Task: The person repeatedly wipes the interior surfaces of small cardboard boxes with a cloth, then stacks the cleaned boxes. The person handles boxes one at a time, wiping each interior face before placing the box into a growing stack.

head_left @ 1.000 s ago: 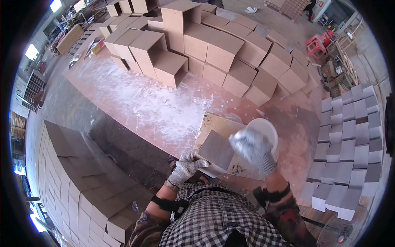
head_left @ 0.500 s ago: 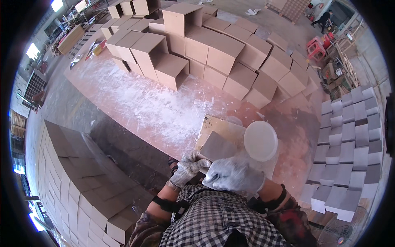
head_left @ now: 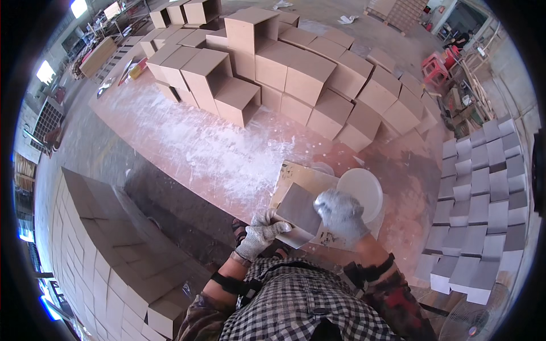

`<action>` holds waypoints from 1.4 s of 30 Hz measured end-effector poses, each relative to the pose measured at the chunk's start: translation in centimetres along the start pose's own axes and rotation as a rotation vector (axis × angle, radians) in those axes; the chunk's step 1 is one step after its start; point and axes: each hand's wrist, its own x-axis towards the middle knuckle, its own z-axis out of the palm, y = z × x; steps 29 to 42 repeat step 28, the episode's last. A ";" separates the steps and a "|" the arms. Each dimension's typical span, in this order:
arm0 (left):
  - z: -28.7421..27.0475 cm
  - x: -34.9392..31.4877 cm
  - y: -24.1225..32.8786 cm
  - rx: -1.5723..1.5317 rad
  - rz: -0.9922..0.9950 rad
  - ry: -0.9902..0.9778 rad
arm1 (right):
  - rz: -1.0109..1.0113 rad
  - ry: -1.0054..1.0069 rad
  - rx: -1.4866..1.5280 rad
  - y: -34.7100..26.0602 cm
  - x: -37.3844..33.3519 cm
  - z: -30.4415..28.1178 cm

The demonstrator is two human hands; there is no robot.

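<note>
A grey-topped box [head_left: 298, 206] sits tilted at the near edge of the table, on a stained tan board [head_left: 289, 173]. My left hand [head_left: 260, 233], in a knit work glove, grips the box's left near edge with curled fingers. Over the box's right edge is my gloved right hand [head_left: 340, 213], its fingers folded inward; anything inside them is hidden. Just beyond the right hand stands a round white lid or tub [head_left: 364, 190], partly covered by that hand.
Several brown open-ended boxes [head_left: 310, 71] are stacked along the table's far side. White powder is smeared over the reddish tabletop [head_left: 216, 150]. Grey boxes stand in piles at left [head_left: 108, 244] and right [head_left: 480, 210]. Red stools [head_left: 433, 67] and a person [head_left: 459, 41] are farther back.
My right hand has moved up and right, away from my left hand, to the box's right edge. More of the box's near side shows. My left hand keeps its hold.
</note>
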 end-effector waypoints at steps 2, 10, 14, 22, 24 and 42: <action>-0.1 -0.1 -0.5 0.032 0.012 0.015 | -0.219 -0.080 -0.102 -2.0 -1.8 -1.4; -0.1 0.0 -0.5 -0.065 -0.053 -0.005 | -0.355 0.228 0.251 0.6 0.7 -1.0; 0.1 0.1 -1.0 0.015 0.025 -0.020 | -0.242 0.137 -0.114 2.2 3.7 0.9; -0.7 0.2 -3.6 -0.178 0.068 0.025 | -0.222 -0.285 0.517 -7.9 2.1 -2.6; 0.2 0.3 -0.6 -0.007 -0.064 -0.015 | -0.549 0.047 0.321 -5.1 4.5 -1.1; -0.5 0.0 -0.2 0.040 -0.088 -0.118 | -0.408 0.195 -0.246 1.5 8.0 3.1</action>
